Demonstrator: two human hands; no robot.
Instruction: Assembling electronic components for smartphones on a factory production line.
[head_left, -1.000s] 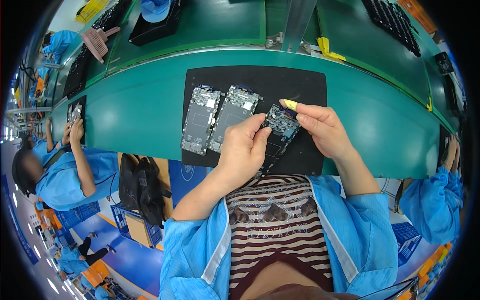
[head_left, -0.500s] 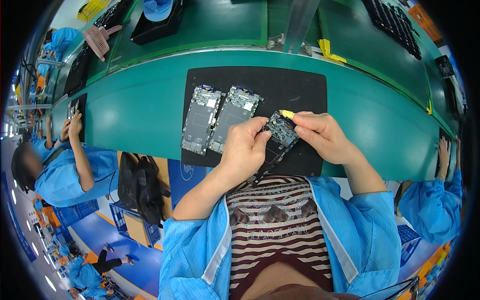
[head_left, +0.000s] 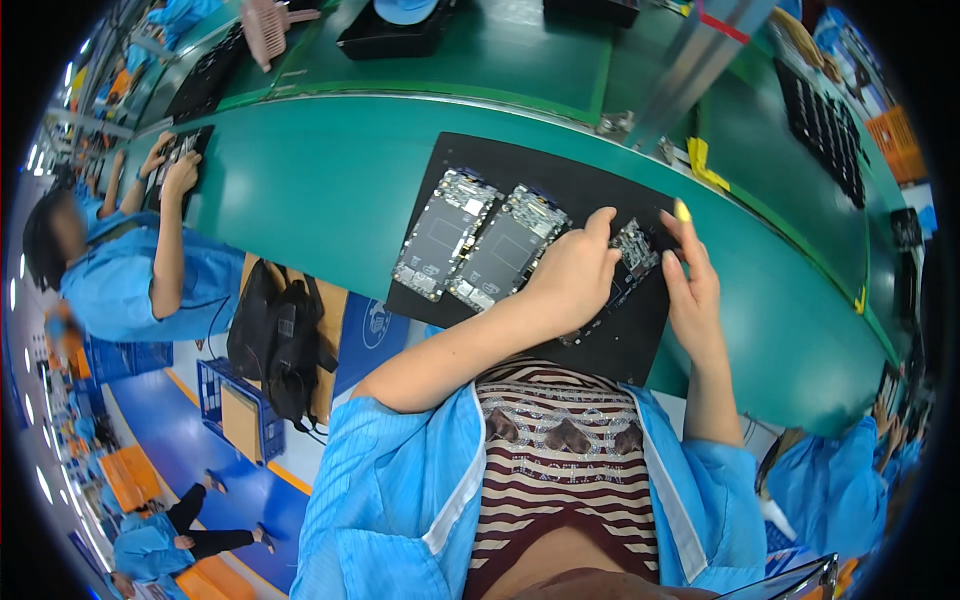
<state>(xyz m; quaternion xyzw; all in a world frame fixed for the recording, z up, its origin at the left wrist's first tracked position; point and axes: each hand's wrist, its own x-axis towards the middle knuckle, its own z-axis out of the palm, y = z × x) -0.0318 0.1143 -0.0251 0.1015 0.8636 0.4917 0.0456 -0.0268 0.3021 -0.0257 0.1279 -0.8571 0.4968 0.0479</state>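
Three long circuit boards are on the black mat. The left board (head_left: 440,240) and the middle board (head_left: 508,245) lie side by side, grey with silver parts at the ends. A darker third board (head_left: 635,250) rests to their right, partly hidden by my left hand (head_left: 575,275). That hand is at the board's left edge with index finger and thumb apart; whether it touches the board is hard to see. My right hand (head_left: 692,280) is open beside the board's right edge, fingers spread. A yellow cover (head_left: 683,211) sits on one of its fingertips.
The black mat (head_left: 560,160) lies at a slant on the green bench (head_left: 330,190). Beyond the bench's metal edge are a black bin (head_left: 395,42), a pink handheld fan (head_left: 265,32), a metal post (head_left: 695,80) and yellow tape (head_left: 705,163). Co-workers sit on both sides.
My hands have come apart from the third board, which they held together before. It now lies lower on the mat. The whole view has turned and shifted.
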